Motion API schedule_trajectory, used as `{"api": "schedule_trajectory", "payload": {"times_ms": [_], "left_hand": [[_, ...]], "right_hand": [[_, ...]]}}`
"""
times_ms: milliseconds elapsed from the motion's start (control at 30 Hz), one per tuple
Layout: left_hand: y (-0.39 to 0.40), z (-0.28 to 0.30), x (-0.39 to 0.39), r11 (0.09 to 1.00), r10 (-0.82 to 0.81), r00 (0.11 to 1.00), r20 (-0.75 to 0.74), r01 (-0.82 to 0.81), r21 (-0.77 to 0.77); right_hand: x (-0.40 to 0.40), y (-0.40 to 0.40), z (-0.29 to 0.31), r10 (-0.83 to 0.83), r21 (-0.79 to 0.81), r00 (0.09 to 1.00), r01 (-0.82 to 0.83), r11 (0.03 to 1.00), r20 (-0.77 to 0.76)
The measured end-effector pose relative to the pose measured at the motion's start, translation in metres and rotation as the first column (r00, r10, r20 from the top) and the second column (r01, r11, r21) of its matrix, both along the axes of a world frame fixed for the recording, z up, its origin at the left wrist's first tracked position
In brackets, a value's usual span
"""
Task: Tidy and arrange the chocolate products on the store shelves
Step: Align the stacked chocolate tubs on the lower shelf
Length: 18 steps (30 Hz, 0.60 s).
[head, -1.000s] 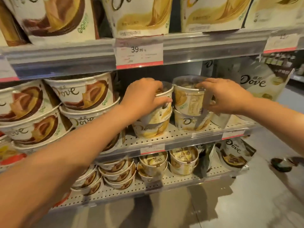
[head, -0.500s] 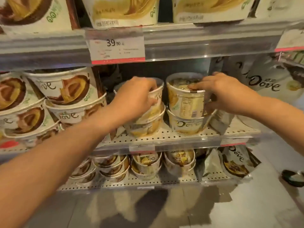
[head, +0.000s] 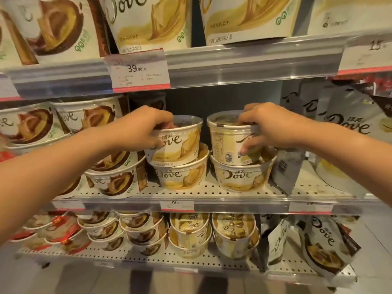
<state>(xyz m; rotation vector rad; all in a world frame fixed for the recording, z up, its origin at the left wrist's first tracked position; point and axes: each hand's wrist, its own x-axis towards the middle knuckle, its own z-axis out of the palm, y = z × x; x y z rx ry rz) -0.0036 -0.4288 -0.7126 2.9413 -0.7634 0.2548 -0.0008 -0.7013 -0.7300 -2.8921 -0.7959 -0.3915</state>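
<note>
Two stacks of yellow Dove chocolate tubs stand side by side on the middle shelf. My left hand grips the rim of the upper left tub, which sits tilted in the lower tub with its logo facing me. My right hand grips the upper right tub by its lid and side; the barcode faces out. That tub rests in the lower right tub.
Brown Dove tubs crowd the shelf to the left. Grey Dove bags lean at the right. Large tubs fill the shelf above, behind a 39.90 price tag. More tubs and bags sit on the bottom shelf.
The view has moved closer and slightly down. The upper left tub has been turned so that its Dove logo faces out. My right hand stays on the upper right tub.
</note>
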Motion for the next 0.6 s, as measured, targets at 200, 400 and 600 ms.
{"api": "schedule_trajectory", "payload": {"times_ms": [200,400,600], "left_hand": [[-0.016,-0.003,0.004,0.991,0.006,0.997,0.076,-0.016,0.136],[-0.003,-0.009,0.002,1.0,0.03,0.989,0.142,-0.03,-0.002],[0.002,-0.011,0.004,0.998,0.034,0.988,0.147,-0.024,-0.066]], "right_hand": [[-0.003,-0.004,0.01,-0.005,-0.116,0.996,-0.006,0.993,-0.092],[-0.019,-0.002,0.012,-0.064,-0.333,0.997,0.076,0.94,0.047],[-0.023,0.009,0.02,-0.045,-0.329,0.99,0.088,0.94,0.135]]}}
